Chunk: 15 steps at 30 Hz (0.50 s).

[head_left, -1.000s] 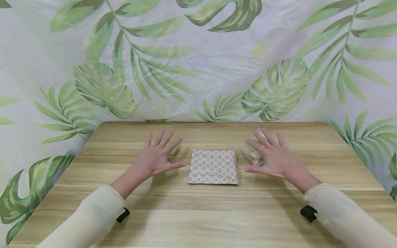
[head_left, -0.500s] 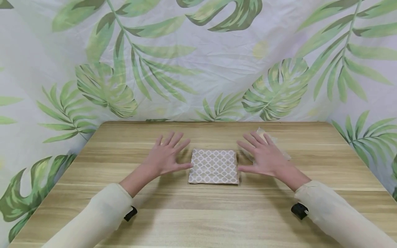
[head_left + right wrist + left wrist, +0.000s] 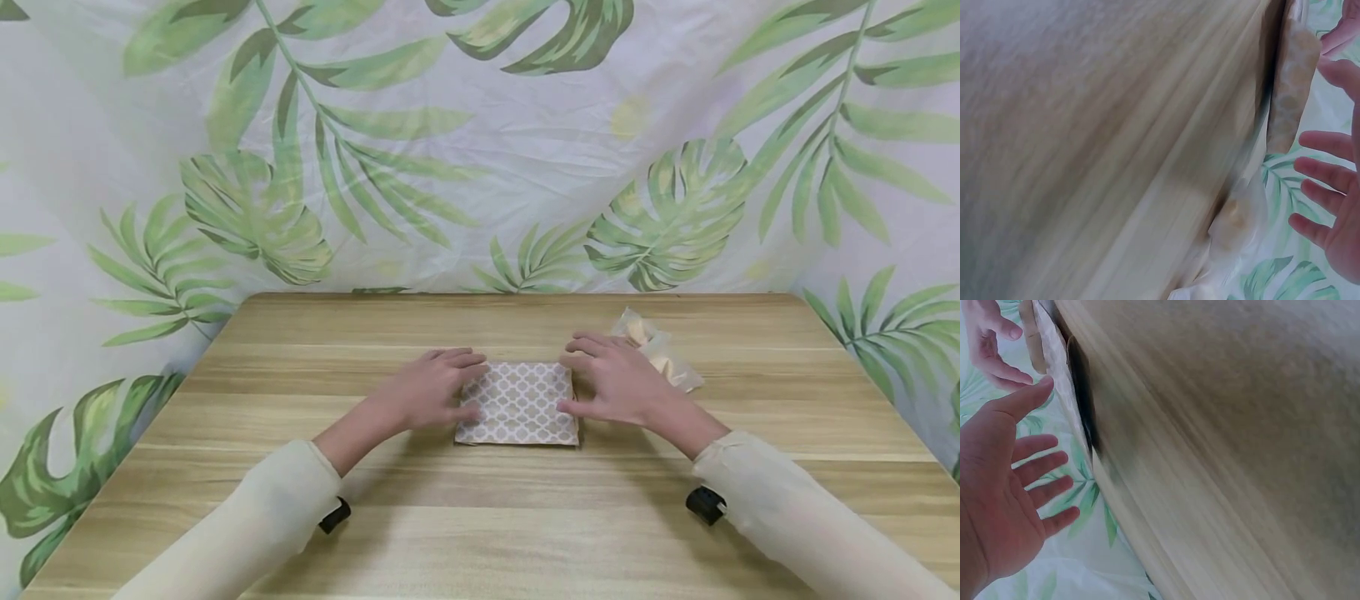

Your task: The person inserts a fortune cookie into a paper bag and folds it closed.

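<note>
left hand (image 3: 432, 389), right hand (image 3: 611, 382): fingers relaxed, resting on opposite edges of patterned paper bag (image 3: 517, 402) between them; clear packet (image 3: 660, 354) just behind right hand.

Bare wooden table (image 3: 480, 517) all round; only a clear bag (image 3: 660, 357) lies right of the patterned paper bag (image 3: 517, 402).

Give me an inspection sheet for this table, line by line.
Surface: wooden table, pale grain.
Job's things: patterned paper bag lying flat at the middle.
Clutter: clear plastic bag with pale contents, behind the right hand.
Grippers: left hand at the paper bag's left edge, right hand at its right edge; fingers bent, grip unclear.
Cables: nothing seen.
Surroundings: leaf-print cloth behind and beside the table.
</note>
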{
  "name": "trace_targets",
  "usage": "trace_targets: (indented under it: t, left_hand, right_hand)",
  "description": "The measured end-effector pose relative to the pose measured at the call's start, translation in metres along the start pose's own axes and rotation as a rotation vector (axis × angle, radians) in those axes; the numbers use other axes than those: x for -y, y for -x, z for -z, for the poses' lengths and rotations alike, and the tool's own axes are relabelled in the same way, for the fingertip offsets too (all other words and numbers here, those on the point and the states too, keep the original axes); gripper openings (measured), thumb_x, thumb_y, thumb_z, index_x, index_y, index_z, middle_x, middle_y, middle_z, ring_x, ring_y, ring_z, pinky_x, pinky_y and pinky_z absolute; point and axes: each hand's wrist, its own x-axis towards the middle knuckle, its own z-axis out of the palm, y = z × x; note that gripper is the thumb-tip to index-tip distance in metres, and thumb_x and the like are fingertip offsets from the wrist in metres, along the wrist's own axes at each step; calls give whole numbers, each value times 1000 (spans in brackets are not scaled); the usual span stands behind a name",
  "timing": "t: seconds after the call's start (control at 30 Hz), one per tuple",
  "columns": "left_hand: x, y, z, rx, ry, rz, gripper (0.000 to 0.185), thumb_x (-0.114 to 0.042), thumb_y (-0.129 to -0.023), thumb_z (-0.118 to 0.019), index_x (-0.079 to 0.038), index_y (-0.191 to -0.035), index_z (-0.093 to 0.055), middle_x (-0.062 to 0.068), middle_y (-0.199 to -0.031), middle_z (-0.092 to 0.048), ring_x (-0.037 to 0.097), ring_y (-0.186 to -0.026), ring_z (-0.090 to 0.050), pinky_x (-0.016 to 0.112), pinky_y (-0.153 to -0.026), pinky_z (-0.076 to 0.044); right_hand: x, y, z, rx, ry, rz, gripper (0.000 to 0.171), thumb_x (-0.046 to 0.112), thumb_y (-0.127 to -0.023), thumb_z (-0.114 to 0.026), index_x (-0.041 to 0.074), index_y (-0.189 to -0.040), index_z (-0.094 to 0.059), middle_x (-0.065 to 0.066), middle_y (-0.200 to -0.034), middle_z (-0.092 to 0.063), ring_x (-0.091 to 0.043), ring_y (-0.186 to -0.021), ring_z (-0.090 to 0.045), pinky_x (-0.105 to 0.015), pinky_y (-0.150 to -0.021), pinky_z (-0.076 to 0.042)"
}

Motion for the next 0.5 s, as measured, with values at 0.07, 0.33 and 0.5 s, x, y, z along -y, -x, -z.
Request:
trace_targets:
  t: [0.07,0.33,0.5]
  left_hand:
    - [0,-2,-2,8,9,-21,68,-42,-97,-71,1,-147,-54,19,-155,-49,40,-146,-41,59,-118,-34]
    - [0,-3,-7,22,-5,-44,57,-39,-98,-72,-1,-139,-64,15,-146,-60,31,-137,-55,55,-111,-44]
    - [0,-2,-8,47,-6,-14,58,-40,-98,-72,-2,-140,-63,14,-148,-59,32,-137,-54,55,-112,-44]
  right_hand:
    - [2,-1,0,9,-12,-2,63,52,-85,-78,2,-124,-74,-19,-131,-66,-41,-131,-56,-57,-109,-45]
    - [11,-3,3,121,-26,-32,54,41,-83,-83,-1,-116,-76,-16,-122,-69,-34,-115,-64,-49,-100,-53]
    - [10,-5,4,146,-16,-22,48,39,-81,-82,2,-110,-78,-13,-117,-71,-33,-112,-64,-49,-99,-53]
